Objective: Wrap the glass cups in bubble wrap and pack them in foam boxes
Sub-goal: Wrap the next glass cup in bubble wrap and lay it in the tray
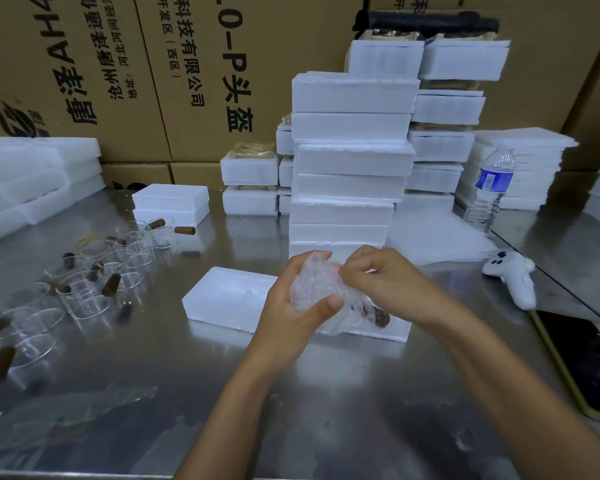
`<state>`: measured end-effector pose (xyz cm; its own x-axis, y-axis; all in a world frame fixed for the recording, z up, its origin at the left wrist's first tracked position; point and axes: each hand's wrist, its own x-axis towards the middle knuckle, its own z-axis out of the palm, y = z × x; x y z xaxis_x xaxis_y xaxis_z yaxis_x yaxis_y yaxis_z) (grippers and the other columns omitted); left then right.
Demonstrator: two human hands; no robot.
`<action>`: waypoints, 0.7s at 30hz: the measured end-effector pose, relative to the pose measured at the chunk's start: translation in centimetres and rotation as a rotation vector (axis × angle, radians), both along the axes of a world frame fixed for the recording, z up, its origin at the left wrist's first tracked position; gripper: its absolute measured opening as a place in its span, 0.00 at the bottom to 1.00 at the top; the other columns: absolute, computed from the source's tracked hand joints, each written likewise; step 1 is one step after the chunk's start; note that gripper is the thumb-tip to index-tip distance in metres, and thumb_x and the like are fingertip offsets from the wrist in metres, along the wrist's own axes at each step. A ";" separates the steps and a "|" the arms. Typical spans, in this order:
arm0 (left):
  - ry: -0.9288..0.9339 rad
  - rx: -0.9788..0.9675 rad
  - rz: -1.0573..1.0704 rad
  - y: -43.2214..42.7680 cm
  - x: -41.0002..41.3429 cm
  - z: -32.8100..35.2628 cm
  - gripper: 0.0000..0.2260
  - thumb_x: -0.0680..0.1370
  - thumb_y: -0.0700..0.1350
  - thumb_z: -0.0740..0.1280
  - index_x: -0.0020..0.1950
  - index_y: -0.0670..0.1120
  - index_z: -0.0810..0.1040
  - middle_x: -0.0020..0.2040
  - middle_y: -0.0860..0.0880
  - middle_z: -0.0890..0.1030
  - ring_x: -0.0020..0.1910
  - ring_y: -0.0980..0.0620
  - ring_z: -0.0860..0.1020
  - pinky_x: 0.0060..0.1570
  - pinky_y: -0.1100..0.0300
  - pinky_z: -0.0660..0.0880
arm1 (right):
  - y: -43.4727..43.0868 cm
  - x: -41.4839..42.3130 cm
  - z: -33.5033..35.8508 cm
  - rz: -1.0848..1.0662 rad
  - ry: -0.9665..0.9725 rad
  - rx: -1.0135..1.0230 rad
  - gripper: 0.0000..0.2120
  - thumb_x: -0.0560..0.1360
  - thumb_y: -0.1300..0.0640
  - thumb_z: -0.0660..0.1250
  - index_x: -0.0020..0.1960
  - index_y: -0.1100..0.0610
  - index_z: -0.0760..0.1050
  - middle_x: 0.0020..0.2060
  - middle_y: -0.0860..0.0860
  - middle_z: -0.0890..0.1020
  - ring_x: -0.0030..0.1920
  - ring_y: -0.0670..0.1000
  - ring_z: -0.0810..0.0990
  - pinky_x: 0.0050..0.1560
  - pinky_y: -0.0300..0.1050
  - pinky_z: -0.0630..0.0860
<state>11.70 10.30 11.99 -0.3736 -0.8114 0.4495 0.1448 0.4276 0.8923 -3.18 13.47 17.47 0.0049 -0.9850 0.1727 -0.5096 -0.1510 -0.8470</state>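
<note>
Now left hand [288, 315] grips bubble wrap [314, 284], fingers curled round it; right hand [385, 284] pinches its top edge. Wrap held over open foam box [222, 299] at middle of bench [291, 410]. Bare cups [94, 285] lie toward left edge

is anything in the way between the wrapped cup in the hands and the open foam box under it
Nothing visible. The left hand and right hand hold the bubble-wrap bundle right over the open foam box, whose left recesses show bare. Its right end is hidden behind the hands and wrap.
</note>
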 end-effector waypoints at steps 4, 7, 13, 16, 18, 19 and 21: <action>-0.025 -0.034 0.007 0.2 0.1 0.4 0.24 0.58 0.71 0.72 0.52 0.72 0.74 0.54 0.68 0.76 0.56 0.59 0.77 0.52 0.59 0.79 | -0.8 -0.3 0.9 -0.016 -0.077 0.053 0.11 0.66 0.59 0.73 0.31 0.52 0.72 0.28 0.48 0.70 0.28 0.44 0.66 0.28 0.34 0.65; -0.083 -0.089 0.011 0.4 -0.2 0.7 0.25 0.58 0.71 0.72 0.52 0.70 0.75 0.55 0.65 0.77 0.57 0.59 0.77 0.58 0.52 0.76 | -1.5 0.0 0.5 -0.030 0.013 0.095 0.11 0.66 0.66 0.66 0.39 0.53 0.68 0.32 0.48 0.67 0.29 0.44 0.64 0.24 0.32 0.62; -0.141 -0.105 0.018 0.5 -0.4 0.2 0.18 0.62 0.63 0.70 0.51 0.71 0.73 0.53 0.66 0.75 0.54 0.64 0.76 0.52 0.63 0.75 | -2.5 0.1 -0.2 -0.086 0.171 0.207 0.11 0.69 0.65 0.62 0.46 0.49 0.68 0.39 0.48 0.72 0.34 0.45 0.70 0.29 0.36 0.66; -0.081 -0.056 0.041 0.1 -0.3 -0.4 0.15 0.62 0.62 0.70 0.47 0.69 0.73 0.49 0.67 0.76 0.50 0.62 0.77 0.45 0.65 0.77 | -2.1 -0.7 -0.5 -0.038 -0.020 0.222 0.11 0.68 0.57 0.70 0.48 0.48 0.73 0.44 0.48 0.78 0.36 0.41 0.76 0.34 0.32 0.70; -0.008 0.000 0.074 -0.4 -0.1 -0.8 0.15 0.61 0.61 0.71 0.45 0.67 0.74 0.47 0.64 0.78 0.50 0.55 0.79 0.45 0.57 0.79 | -1.8 -1.6 -1.0 -0.030 -0.185 0.187 0.12 0.67 0.49 0.72 0.50 0.45 0.76 0.45 0.46 0.82 0.42 0.40 0.80 0.41 0.34 0.71; 0.022 0.019 0.095 -0.6 0.1 -1.0 0.16 0.60 0.62 0.72 0.45 0.66 0.74 0.47 0.63 0.78 0.50 0.52 0.79 0.46 0.55 0.79 | -1.6 -2.1 -1.4 -0.042 -0.251 0.152 0.11 0.69 0.46 0.71 0.50 0.44 0.77 0.44 0.45 0.83 0.43 0.40 0.81 0.44 0.36 0.72; 0.073 0.025 0.132 -1.1 0.2 -1.2 0.21 0.58 0.69 0.73 0.45 0.65 0.74 0.48 0.63 0.78 0.49 0.56 0.79 0.46 0.60 0.79 | -1.1 -2.9 -2.4 -0.087 -0.295 0.090 0.10 0.71 0.43 0.68 0.51 0.44 0.78 0.43 0.42 0.84 0.44 0.39 0.81 0.46 0.36 0.74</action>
<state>11.95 9.20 10.81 -0.2300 -0.8627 0.4504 0.1539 0.4248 0.8921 -6.04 12.34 15.06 -0.1173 -0.9909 0.0665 -0.2479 -0.0356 -0.9681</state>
